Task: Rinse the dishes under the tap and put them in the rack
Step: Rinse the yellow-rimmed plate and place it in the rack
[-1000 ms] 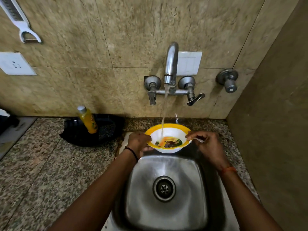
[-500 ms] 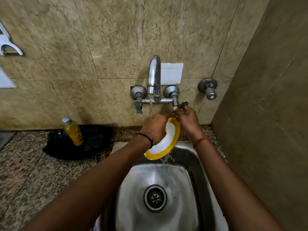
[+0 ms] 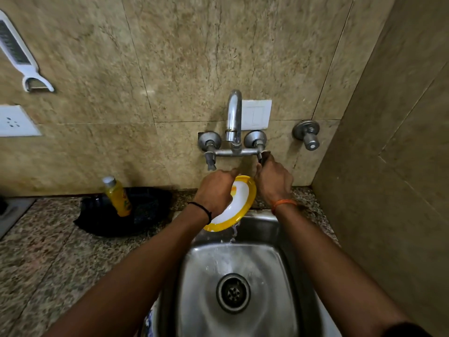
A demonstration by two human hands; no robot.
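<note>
Far left on the table [image 3: 48,259], a yellow bottle [image 3: 118,197] is seen upright. The yellow-rimmed bowl [image 3: 239,203] is gripped, tilted, by the left hand [image 3: 216,190] over the sink [image 3: 257,227]; the right tap handle [image 3: 263,156] is grasped by the right hand [image 3: 274,181].

Black band [image 3: 202,210] left wrist, orange thread [image 3: 284,203] right.

The bowl [image 3: 239,203], level under the tap [image 3: 234,122] a second ago, was tipped on edge by the left hand [image 3: 215,190]; the right hand [image 3: 273,180] rose to two o'clock and gripped the tap lever [image 3: 263,156].
</note>
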